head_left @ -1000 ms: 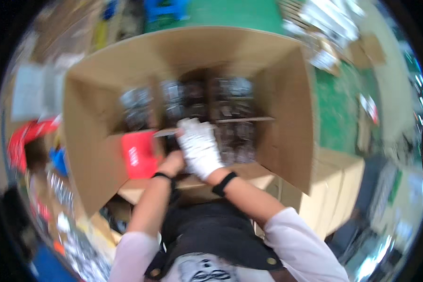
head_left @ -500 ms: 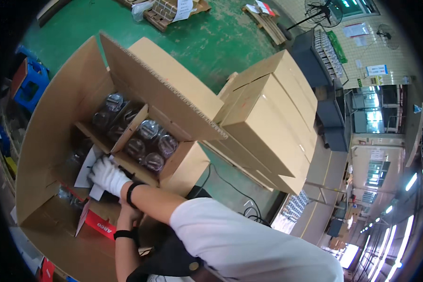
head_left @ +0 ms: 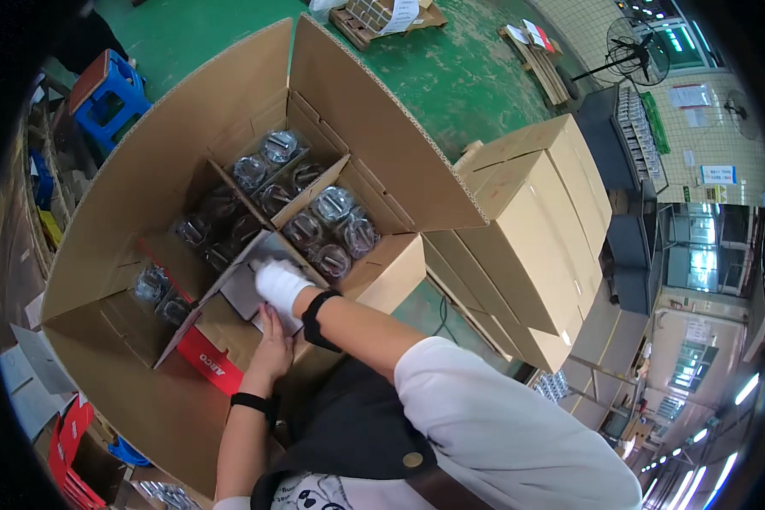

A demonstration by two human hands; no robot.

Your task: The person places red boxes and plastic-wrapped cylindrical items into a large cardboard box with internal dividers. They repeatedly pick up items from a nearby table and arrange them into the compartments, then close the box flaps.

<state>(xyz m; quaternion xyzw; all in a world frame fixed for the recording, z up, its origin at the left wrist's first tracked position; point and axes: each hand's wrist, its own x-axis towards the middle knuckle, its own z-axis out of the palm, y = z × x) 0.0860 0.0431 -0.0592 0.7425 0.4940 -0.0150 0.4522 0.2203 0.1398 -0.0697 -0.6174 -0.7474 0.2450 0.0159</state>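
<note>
A large open carton (head_left: 157,200) with cardboard dividers stands before me. Clear-wrapped round metal parts (head_left: 332,204) fill several of its compartments. In the near compartment is a smaller red box (head_left: 217,353) with its pale grey flaps (head_left: 242,293) up. My right hand (head_left: 282,287), in a white glove, is over these flaps with its fingers drawn together; what they hold, if anything, is hidden. Below it my bare left hand (head_left: 272,344) has its fingers stretched upward against a pale flap, close to the glove. Both wrists wear black bands.
Closed cartons (head_left: 535,229) are stacked on a pallet to the right. A blue stool (head_left: 110,102) stands at far left. Red packaging (head_left: 72,442) lies at lower left. Farther off are a pallet (head_left: 391,19), a standing fan (head_left: 633,55) and grey cabinets (head_left: 612,136).
The view has shifted, so the carton sits farther right and shows more of its compartments. My left hand has come up from behind the right wrist, its fingers now showing beside the flap.
</note>
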